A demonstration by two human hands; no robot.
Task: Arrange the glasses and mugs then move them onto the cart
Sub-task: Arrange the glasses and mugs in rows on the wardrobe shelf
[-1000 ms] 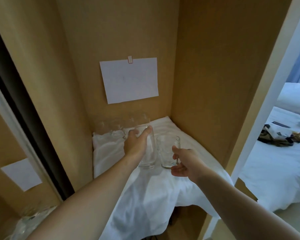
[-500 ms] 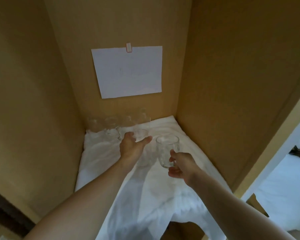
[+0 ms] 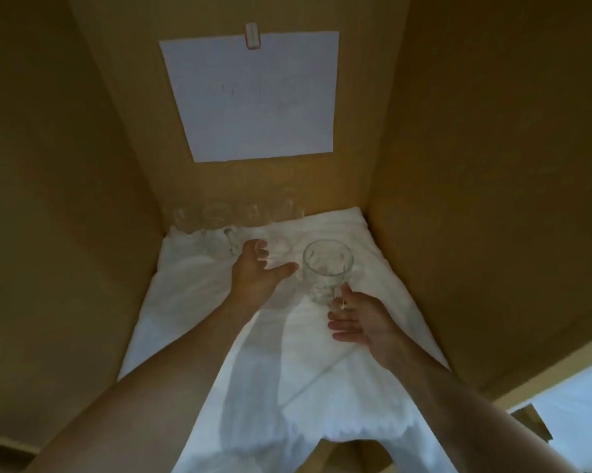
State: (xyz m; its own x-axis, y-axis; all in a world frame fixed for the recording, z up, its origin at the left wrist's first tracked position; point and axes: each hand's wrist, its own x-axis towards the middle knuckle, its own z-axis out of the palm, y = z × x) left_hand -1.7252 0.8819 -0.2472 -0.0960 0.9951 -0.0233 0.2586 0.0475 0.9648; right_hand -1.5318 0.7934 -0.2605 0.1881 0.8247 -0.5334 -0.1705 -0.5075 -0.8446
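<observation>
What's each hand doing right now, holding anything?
Left hand: curled around a clear glass on the white cloth.
Right hand: gripping the glass mug by its handle.

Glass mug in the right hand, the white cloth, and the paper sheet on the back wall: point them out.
glass mug point(image 3: 327, 268): head view, on its clear side wall.
white cloth point(image 3: 192, 302): head view, bare patch left of the arms.
paper sheet point(image 3: 253, 97): head view, its middle.

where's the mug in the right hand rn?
In the head view, the glass mug sits right of centre over the white cloth, its handle in the right hand, beside the left hand.
</observation>
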